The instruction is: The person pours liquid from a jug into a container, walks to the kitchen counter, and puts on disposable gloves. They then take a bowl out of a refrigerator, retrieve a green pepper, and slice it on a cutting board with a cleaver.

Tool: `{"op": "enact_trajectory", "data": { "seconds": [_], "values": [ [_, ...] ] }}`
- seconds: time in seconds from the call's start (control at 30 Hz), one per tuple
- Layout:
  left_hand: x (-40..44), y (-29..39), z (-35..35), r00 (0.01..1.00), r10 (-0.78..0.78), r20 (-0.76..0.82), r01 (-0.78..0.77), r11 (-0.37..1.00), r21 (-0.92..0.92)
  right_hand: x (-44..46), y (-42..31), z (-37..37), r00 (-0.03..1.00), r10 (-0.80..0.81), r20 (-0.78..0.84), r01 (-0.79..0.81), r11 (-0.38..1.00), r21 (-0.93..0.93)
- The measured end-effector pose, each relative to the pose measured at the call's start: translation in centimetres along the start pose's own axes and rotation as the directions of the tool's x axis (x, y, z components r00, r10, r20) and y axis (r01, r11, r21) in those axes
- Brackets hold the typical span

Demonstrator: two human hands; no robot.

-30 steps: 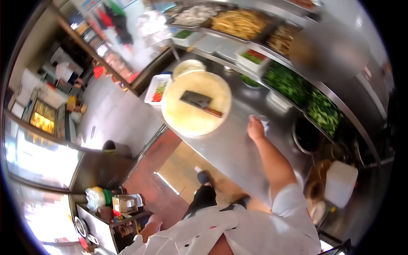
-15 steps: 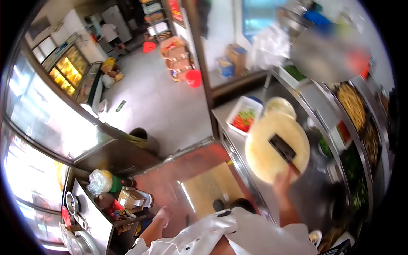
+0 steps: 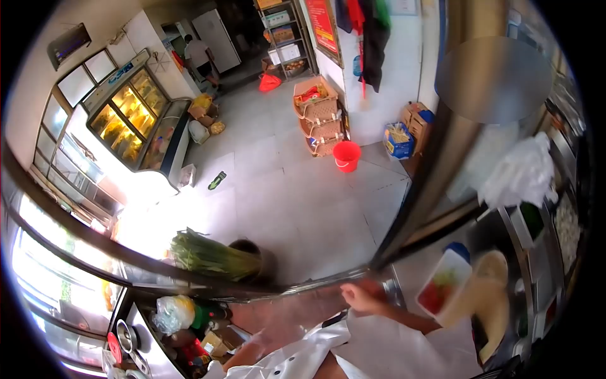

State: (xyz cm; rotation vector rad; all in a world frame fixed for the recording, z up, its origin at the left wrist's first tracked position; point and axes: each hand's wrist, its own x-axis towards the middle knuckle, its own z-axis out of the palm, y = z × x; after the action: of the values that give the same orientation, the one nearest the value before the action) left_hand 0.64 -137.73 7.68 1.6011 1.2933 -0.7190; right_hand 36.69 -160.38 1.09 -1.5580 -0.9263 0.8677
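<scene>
My right hand [image 3: 358, 297] is out in front of my body over the doorway floor, fingers curled in. Nothing shows in its grip. My left hand [image 3: 270, 336] is low beside my white coat, too smeared by motion to read its fingers. To the right, the round chopping board [image 3: 494, 297] lies on the metal counter, partly behind my sleeve. A dark shape, perhaps the cleaver [image 3: 478, 331], shows at the board's near edge. Beside the board stands a white tray [image 3: 464, 273] of red and green cut food, blurred.
A door frame and sill [image 3: 315, 285] cross ahead. Beyond are a bin with long green leeks [image 3: 211, 256], a red bucket [image 3: 346, 156], stacked baskets [image 3: 319, 120] and a lit display fridge [image 3: 129, 114]. Another person [image 3: 201, 58] stands far back. Boxes and bags sit on the left shelf.
My view has swung left toward the doorway. My right hand has left the cleaver handle and moved away from the board, in front of my body. The leeks have come into view.
</scene>
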Motion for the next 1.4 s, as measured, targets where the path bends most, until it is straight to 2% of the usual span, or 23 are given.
{"op": "enact_trajectory", "data": {
  "seconds": [0.1,0.23,0.37,0.43,0.53,0.6,0.63,0.67,0.7,0.73,0.77,0.83,0.9,0.93,0.97,1.0,1.03,1.07,1.1,1.17,1.23,1.37,1.4],
  "values": [
    [4.0,0.8,-4.6,0.991,-0.114,-0.072,0.113,0.993,-0.023,16.1,-4.6,-1.5,0.99,0.016,0.137,0.028,0.949,-0.313],
    [10.9,3.1,-10.2,0.986,-0.161,-0.049,0.164,0.984,0.074,35.7,-4.2,-1.0,0.987,0.137,0.084,-0.134,0.99,-0.035],
    [19.9,5.4,-18.0,0.994,-0.089,0.061,0.059,0.919,0.389,49.0,-0.1,-3.7,0.994,0.099,-0.054,-0.112,0.914,-0.389],
    [24.1,6.9,-23.2,0.989,-0.018,0.145,-0.072,0.803,0.591,52.6,3.9,-6.1,0.951,0.249,-0.186,-0.308,0.833,-0.46],
    [31.0,9.5,-36.9,0.954,0.236,0.187,-0.269,0.39,0.881,52.0,10.1,-11.5,0.724,0.624,-0.294,-0.68,0.576,-0.453],
    [40.6,11.8,-50.1,0.863,0.492,0.118,-0.239,0.19,0.952,50.3,10.8,-13.9,0.788,0.611,-0.078,-0.381,0.383,-0.842],
    [45.3,13.6,-56.8,0.911,0.411,-0.018,-0.202,0.485,0.851,49.7,10.9,-14.8,0.783,0.62,0.039,-0.167,0.271,-0.948],
    [50.9,15.5,-63.8,0.915,0.402,-0.019,-0.192,0.48,0.856,49.8,10.6,-14.9,0.753,0.641,0.151,0.067,0.154,-0.986],
    [55.9,17.1,-69.9,0.878,0.457,-0.141,-0.19,0.603,0.775,50.2,10.6,-14.1,0.714,0.691,0.114,-0.008,0.17,-0.985],
    [59.1,18.7,-76.0,0.838,0.448,-0.31,-0.408,0.893,0.188,50.6,10.8,-13.5,0.668,0.74,0.081,-0.079,0.18,-0.981],
    [58.9,24.7,-81.4,0.794,0.58,-0.179,-0.217,0.547,0.809,51.4,11.3,-13.3,0.617,0.785,0.056,-0.146,0.184,-0.972],
    [57.1,36.9,-88.0,0.865,0.336,-0.372,-0.099,0.842,0.531,54.9,11.1,-13.1,0.607,0.788,0.103,-0.226,0.296,-0.928],
    [56.3,46.7,-90.1,0.761,0.449,-0.468,-0.067,0.772,0.632,59.7,12.3,-13.6,0.659,0.74,0.136,-0.247,0.383,-0.89],
    [54.6,53.0,-89.5,0.812,0.229,-0.536,-0.059,0.947,0.314,62.6,14.0,-13.8,0.709,0.691,0.141,-0.232,0.417,-0.879],
    [62.4,51.2,-91.3,0.768,0.603,-0.216,-0.114,0.461,0.88,65.8,16.0,-14.3,0.755,0.64,0.141,-0.217,0.448,-0.867],
    [67.0,52.6,-90.9,0.8,0.598,-0.057,-0.019,0.121,0.992,69.8,20.0,-14.1,0.743,0.668,0.049,-0.338,0.438,-0.833],
    [72.0,53.3,-90.8,0.77,0.631,0.093,-0.157,0.047,0.986,73.6,22.7,-14.1,0.712,0.701,-0.041,-0.46,0.422,-0.781],
    [73.3,56.7,-89.4,0.755,0.653,0.065,-0.324,0.285,0.902,80.0,16.3,-18.0,0.749,0.662,-0.01,-0.432,0.478,-0.765],
    [72.6,62.4,-87.0,0.831,0.555,-0.03,-0.361,0.58,0.73,85.4,11.8,-19.5,0.673,0.656,-0.341,-0.736,0.551,-0.393],
    [73.7,70.5,-84.8,0.794,0.605,0.049,-0.49,0.591,0.641,94.8,4.1,-24.2,0.651,0.638,-0.411,-0.694,0.72,0.019],
    [75.4,77.4,-82.4,0.775,0.623,0.105,-0.566,0.61,0.555,102.1,-2.9,-27.6,0.666,0.592,-0.454,-0.5,0.806,0.318],
    [83.0,92.0,-78.0,0.758,0.592,0.274,-0.623,0.532,0.573,108.6,-10.2,-31.9,0.626,0.59,-0.51,-0.469,0.807,0.359],
    [79.3,97.2,-77.6,0.789,0.587,0.178,-0.609,0.711,0.351,108.9,-10.6,-32.0,0.604,0.601,-0.524,-0.477,0.799,0.367]
  ]
}}
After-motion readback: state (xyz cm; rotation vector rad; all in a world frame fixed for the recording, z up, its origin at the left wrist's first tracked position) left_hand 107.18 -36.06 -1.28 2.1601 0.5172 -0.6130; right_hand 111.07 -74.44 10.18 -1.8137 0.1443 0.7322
